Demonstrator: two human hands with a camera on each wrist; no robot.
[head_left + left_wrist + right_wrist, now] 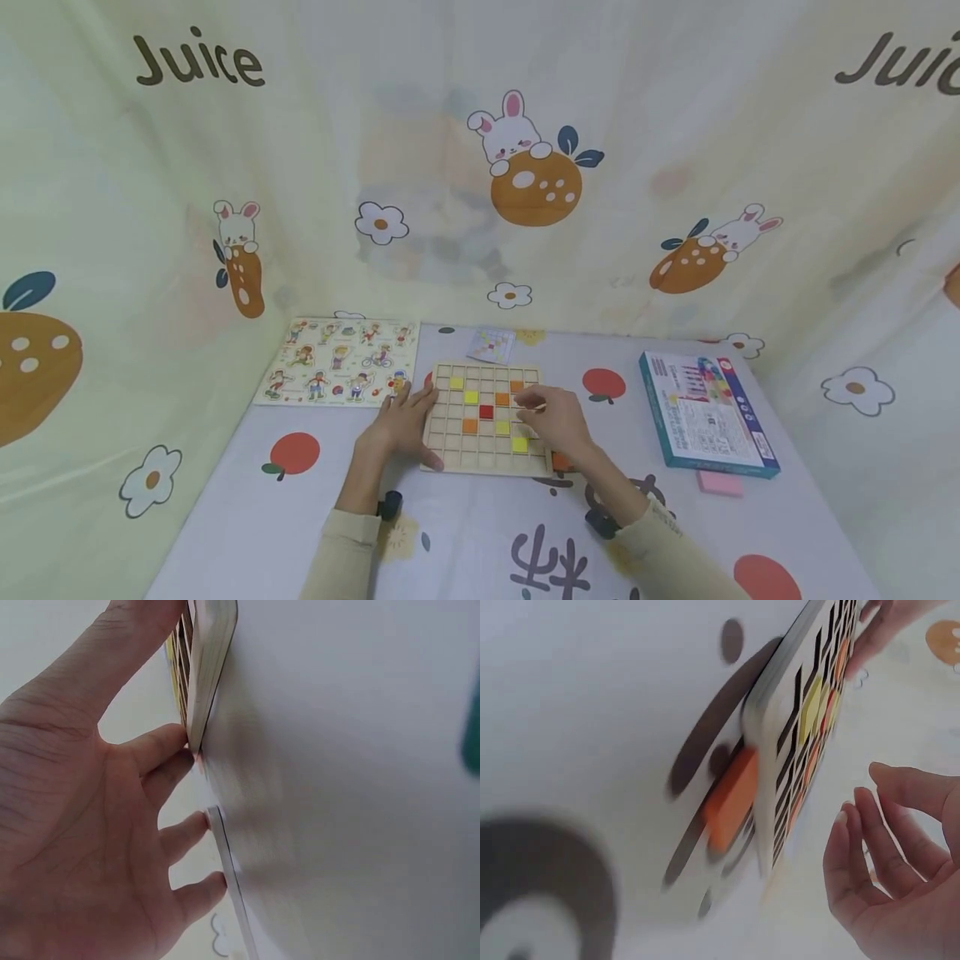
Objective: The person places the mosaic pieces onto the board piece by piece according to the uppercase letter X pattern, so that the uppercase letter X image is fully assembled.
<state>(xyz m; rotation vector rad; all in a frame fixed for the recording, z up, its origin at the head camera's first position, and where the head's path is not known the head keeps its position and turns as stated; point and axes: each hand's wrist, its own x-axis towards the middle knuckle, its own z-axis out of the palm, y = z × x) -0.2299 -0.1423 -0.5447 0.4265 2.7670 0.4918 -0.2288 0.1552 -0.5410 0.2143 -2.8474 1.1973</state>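
A wooden grid board (453, 457) lies on the table, with a red tile (486, 412) near its middle and several yellow and orange tiles in other cells. My left hand (396, 425) rests at the board's left side, fingers spread; in the left wrist view its thumb and forefinger touch the board's edge (206, 690). Over the board's right part hovers my right hand (557, 421). Its fingers are loosely bent, and the right wrist view shows nothing between thumb and fingertips. Beside the board's near right corner lies an orange block (733, 801).
A picture board (315, 387) with cartoon figures lies at the back left, near my left fingertips. Behind the grid board is a small pattern card (491, 346). To the right lies a flat blue-edged box (708, 412), with a pink block (720, 483) at its near edge.
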